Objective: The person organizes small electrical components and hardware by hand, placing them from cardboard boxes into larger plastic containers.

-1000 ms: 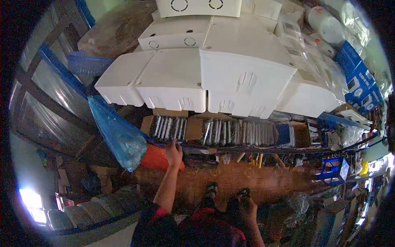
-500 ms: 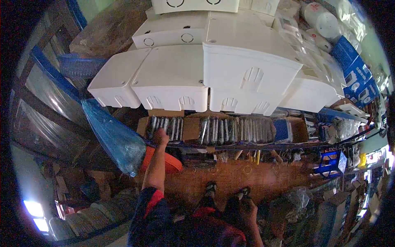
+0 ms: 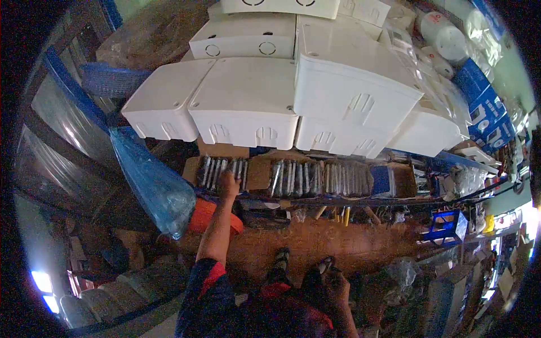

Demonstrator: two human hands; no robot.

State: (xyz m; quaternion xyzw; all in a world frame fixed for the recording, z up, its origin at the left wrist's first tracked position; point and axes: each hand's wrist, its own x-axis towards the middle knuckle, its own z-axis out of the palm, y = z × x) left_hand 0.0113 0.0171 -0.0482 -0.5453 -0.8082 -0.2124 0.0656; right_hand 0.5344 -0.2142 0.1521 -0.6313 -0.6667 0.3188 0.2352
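My left hand reaches forward to an open cardboard box on the shelf. Flat, thin packets in clear wrap stand on edge in that box, and the hand is at their right part. Its fingertips are hidden behind the back of the hand. Low in front of my body, by my thigh, hangs my right hand with its fingers curled in. Whether anything is inside those fingers is too dark to make out.
White plastic enclosures are stacked above the boxes. More wrapped packets stand to the right. A blue plastic bag hangs beside an orange basin at left. A blue stool stands on the brown floor.
My left hand has shifted slightly to the right along the packets in the box. The view has turned a little. My right hand stays low by my thigh.
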